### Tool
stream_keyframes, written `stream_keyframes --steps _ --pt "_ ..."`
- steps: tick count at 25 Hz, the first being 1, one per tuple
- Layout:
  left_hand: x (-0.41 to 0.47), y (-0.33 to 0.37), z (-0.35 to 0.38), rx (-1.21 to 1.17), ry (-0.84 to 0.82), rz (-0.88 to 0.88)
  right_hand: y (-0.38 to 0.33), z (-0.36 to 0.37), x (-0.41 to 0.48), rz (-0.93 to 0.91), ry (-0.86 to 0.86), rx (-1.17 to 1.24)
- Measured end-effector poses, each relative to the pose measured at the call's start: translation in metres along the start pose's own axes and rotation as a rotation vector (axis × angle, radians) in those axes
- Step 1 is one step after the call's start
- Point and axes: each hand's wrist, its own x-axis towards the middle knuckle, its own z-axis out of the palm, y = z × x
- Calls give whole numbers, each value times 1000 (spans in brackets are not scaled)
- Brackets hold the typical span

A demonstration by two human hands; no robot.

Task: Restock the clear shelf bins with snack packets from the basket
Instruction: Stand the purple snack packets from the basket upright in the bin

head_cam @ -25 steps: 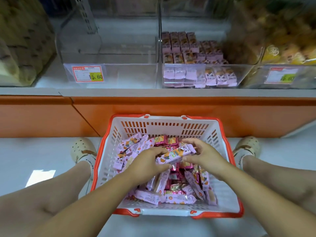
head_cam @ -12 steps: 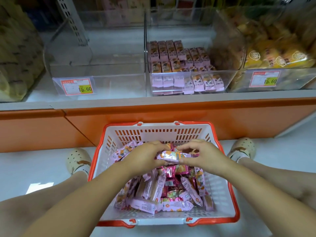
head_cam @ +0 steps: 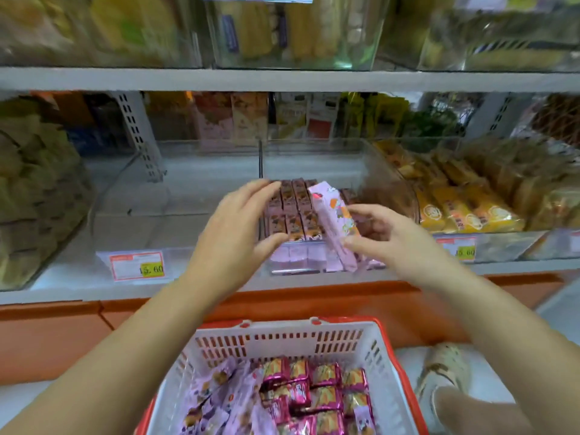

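Basket (head_cam: 282, 340) on the floor, nearest, holds snack packets (head_cam: 298, 397). Above it: left hand (head_cam: 232, 237) spread, gripping nothing; right hand (head_cam: 386, 243) pinches a tilted pink packet (head_cam: 334, 221) over the middle clear bin (head_cam: 260, 161), part-filled with rows.

Place: a shop, in a snack aisle.
Shelving: tiered grey shelves (head_cam: 282, 80) carried clear bins (head_cam: 131, 227) of packaged snacks.
Pricing: printed price tags (head_cam: 137, 265) marked 15.60 were fixed to the bin fronts.
Stock: identical yellow packets (head_cam: 455, 211) filled one bin.
Carrier: an orange-rimmed shopping basket (head_cam: 282, 340) sat below.
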Motion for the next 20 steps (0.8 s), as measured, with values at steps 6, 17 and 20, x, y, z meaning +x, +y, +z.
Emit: stream_keyframes --steps 6,17,20 --pt "2 -37 25 4 -125 -91 7 3 91 300 97 -468" --pt "-15 -34 27 51 9 -77 12 18 98 354 -111 -699" --pt "-54 -27 14 65 118 -16 3 21 61 12 316 -541"
